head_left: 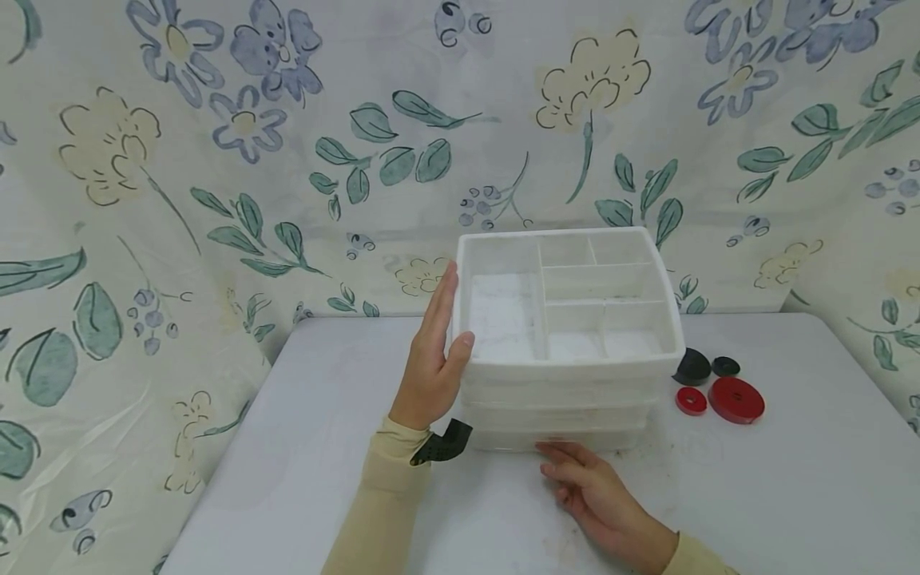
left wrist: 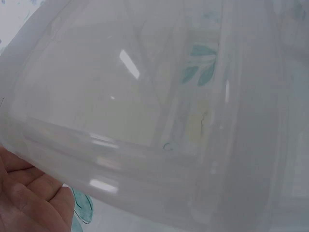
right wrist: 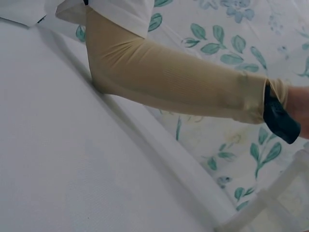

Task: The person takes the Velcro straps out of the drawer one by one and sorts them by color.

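A white plastic drawer organizer (head_left: 568, 374) stands on the table, with open compartments on top and a stack of translucent drawers (head_left: 557, 417) below. My left hand (head_left: 429, 369) lies flat along its left side, fingers straight and thumb by the front top corner. In the left wrist view the cloudy side wall (left wrist: 111, 96) fills most of the picture, with the left hand (left wrist: 36, 195) at its lower edge. My right hand (head_left: 600, 495) reaches in from the front, extended fingertips at the lower edge of the bottom drawer. The right wrist view shows the left sleeve (right wrist: 174, 87), not the right hand.
Right of the organizer lie a large red disc (head_left: 736, 400), a small red disc (head_left: 691, 401) and a small black disc (head_left: 726, 366). A larger black disc (head_left: 692, 367) is partly hidden behind the organizer. Flowered cloth (head_left: 503, 120) hangs around the white table (head_left: 791, 495).
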`<state>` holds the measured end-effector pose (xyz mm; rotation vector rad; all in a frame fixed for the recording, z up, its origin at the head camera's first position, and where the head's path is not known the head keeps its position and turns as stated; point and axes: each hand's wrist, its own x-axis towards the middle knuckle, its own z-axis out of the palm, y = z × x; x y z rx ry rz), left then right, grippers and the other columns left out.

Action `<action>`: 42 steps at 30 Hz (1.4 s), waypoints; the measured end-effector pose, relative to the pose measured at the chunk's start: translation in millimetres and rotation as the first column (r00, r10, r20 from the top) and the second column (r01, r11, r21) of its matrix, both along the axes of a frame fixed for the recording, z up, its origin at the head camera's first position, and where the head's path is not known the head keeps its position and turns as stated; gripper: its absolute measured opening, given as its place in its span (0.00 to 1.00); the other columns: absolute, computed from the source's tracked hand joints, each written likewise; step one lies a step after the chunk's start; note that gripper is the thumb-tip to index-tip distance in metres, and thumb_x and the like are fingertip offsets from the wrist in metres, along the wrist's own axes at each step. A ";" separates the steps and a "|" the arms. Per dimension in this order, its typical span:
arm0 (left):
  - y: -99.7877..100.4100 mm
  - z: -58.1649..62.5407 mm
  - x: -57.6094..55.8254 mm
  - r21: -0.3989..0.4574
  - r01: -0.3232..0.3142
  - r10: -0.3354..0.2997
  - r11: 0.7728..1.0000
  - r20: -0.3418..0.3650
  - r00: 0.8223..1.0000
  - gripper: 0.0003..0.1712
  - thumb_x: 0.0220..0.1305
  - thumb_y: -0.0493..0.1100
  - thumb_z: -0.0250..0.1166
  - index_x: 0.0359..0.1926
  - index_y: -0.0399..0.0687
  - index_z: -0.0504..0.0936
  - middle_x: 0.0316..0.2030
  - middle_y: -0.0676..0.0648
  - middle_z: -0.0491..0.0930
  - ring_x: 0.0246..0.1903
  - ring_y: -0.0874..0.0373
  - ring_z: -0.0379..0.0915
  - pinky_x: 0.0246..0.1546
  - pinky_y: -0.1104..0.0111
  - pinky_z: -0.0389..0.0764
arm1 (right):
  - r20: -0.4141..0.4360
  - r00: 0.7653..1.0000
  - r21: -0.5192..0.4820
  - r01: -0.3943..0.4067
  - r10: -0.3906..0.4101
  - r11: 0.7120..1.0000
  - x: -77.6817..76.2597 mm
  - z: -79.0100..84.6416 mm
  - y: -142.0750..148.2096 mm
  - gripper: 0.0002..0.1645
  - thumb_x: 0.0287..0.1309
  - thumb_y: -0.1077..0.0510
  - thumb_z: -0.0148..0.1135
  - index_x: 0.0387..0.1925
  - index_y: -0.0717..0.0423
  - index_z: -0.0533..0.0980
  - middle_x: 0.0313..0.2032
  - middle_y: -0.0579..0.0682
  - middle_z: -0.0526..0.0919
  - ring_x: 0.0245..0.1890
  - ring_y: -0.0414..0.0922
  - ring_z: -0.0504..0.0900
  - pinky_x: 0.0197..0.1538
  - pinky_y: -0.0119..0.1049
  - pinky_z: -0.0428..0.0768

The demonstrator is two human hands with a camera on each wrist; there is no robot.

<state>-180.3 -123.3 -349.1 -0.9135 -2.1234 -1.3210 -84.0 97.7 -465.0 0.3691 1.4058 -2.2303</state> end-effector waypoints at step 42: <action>0.3 -1.7 -0.6 0.000 -0.007 0.007 1.000 0.024 1.000 0.39 0.71 0.39 0.48 0.80 0.41 0.47 0.80 0.49 0.44 0.78 0.54 0.40 0.76 0.57 0.48 | 0.093 0.982 -0.009 -0.166 0.166 0.986 37.4 -5.5 14.9 0.39 0.68 0.62 0.59 0.73 0.71 0.54 0.64 0.52 0.77 0.38 0.42 0.72 0.40 0.28 0.70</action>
